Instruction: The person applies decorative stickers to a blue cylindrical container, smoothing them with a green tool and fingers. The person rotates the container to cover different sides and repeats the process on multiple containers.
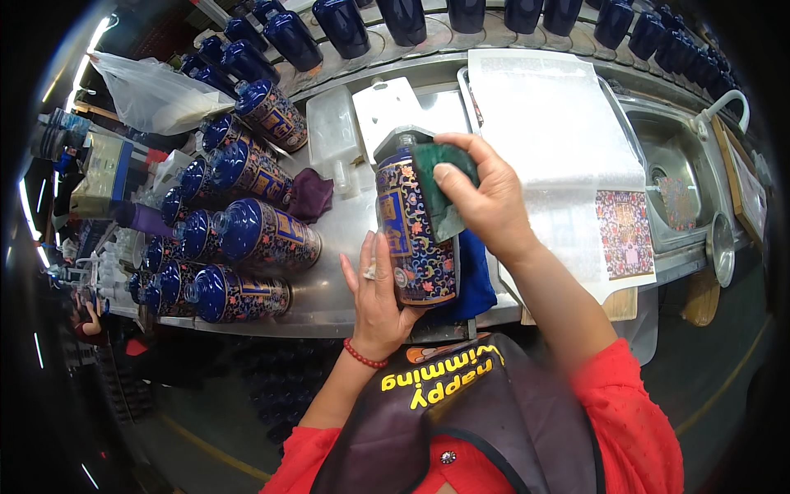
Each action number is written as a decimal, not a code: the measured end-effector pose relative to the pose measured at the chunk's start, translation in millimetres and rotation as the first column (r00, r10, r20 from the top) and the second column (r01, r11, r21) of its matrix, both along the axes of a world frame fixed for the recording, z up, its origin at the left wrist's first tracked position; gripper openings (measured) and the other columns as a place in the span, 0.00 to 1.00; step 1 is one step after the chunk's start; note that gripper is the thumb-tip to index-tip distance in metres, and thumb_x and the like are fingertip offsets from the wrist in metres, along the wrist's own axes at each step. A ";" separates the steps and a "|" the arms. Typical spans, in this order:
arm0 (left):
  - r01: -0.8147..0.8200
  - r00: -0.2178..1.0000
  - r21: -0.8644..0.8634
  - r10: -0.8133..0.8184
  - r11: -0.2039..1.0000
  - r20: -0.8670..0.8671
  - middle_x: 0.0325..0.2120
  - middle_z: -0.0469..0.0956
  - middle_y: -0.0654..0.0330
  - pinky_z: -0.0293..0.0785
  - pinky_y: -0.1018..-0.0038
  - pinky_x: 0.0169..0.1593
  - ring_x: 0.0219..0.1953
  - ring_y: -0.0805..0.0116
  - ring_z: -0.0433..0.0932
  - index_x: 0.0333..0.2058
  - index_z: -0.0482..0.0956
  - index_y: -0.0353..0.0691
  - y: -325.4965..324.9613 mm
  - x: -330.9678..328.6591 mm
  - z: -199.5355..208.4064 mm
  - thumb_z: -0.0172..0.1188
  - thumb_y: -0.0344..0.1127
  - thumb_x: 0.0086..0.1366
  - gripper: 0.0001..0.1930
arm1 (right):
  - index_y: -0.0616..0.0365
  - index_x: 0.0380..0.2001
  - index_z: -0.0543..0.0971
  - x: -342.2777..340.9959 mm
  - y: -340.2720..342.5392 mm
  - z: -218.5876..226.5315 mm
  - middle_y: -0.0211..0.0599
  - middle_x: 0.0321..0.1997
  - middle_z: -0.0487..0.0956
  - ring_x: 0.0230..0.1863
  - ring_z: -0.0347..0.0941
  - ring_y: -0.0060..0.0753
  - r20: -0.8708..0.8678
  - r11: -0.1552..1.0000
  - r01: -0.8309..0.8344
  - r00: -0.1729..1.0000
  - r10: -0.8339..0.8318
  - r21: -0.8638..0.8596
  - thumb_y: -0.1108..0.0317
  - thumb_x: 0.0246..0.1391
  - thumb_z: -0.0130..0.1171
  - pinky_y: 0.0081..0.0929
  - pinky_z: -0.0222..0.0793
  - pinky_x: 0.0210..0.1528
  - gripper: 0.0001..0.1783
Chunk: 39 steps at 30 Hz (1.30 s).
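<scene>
A dark blue bottle with a colourful floral wrap lies tilted in front of me, its neck pointing away. My left hand grips its lower left side, fingers along the wall and thumb near the base. In my right hand is a flat dark green pad, pinched between thumb and fingers and pressed against the bottle's upper right side. Beneath and beside the bottle is a blue cloth. The bottle's underside and the pad's far edge are hidden.
Several wrapped blue bottles crowd the left of the metal table, near a purple cloth. Plain blue bottles line a conveyor behind. To the right are white sheets, a floral print and a sink.
</scene>
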<state>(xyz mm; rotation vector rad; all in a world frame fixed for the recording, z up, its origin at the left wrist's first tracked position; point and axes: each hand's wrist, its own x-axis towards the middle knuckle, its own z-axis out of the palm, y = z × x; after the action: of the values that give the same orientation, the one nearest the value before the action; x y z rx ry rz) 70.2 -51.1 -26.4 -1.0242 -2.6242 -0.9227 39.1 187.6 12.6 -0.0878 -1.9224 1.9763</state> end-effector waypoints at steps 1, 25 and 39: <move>-0.003 1.000 -0.003 0.002 1.000 -0.014 0.68 0.61 0.34 0.30 0.30 0.70 0.72 0.35 0.56 0.73 0.47 0.26 -0.7 -0.4 -1.2 0.64 0.64 0.62 0.57 | 0.63 0.56 0.77 1.2 -2.9 1.9 0.33 0.46 0.80 0.48 0.75 0.19 -0.076 0.989 -0.033 0.996 0.045 0.144 0.68 0.64 0.61 0.19 0.72 0.52 0.19; 0.114 0.982 0.091 -0.126 0.989 0.140 0.68 0.65 0.41 0.24 0.34 0.71 0.74 0.41 0.57 0.74 0.37 0.24 -2.3 -7.2 -2.7 0.59 0.63 0.67 0.58 | 0.62 0.55 0.77 68.0 -19.2 -11.5 0.32 0.42 0.82 0.42 0.76 0.19 -0.008 0.990 0.000 1.000 -0.001 -0.142 0.70 0.64 0.61 0.20 0.73 0.46 0.18; 0.089 0.946 -0.130 -0.125 0.988 -0.299 0.64 0.72 0.46 0.41 0.43 0.74 0.70 0.39 0.62 0.68 0.70 0.44 2.9 13.3 14.9 0.71 0.32 0.54 0.40 | 0.63 0.56 0.76 66.8 -23.7 -19.6 0.32 0.47 0.81 0.47 0.75 0.19 0.044 0.999 0.019 0.999 -0.017 -0.037 0.69 0.65 0.60 0.20 0.72 0.52 0.18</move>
<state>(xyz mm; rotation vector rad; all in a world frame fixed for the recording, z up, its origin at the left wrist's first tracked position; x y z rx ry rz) 83.5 -48.2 -11.5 -1.2383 -2.4024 -0.5802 106.0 164.0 -6.9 -0.1594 -1.9055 2.0147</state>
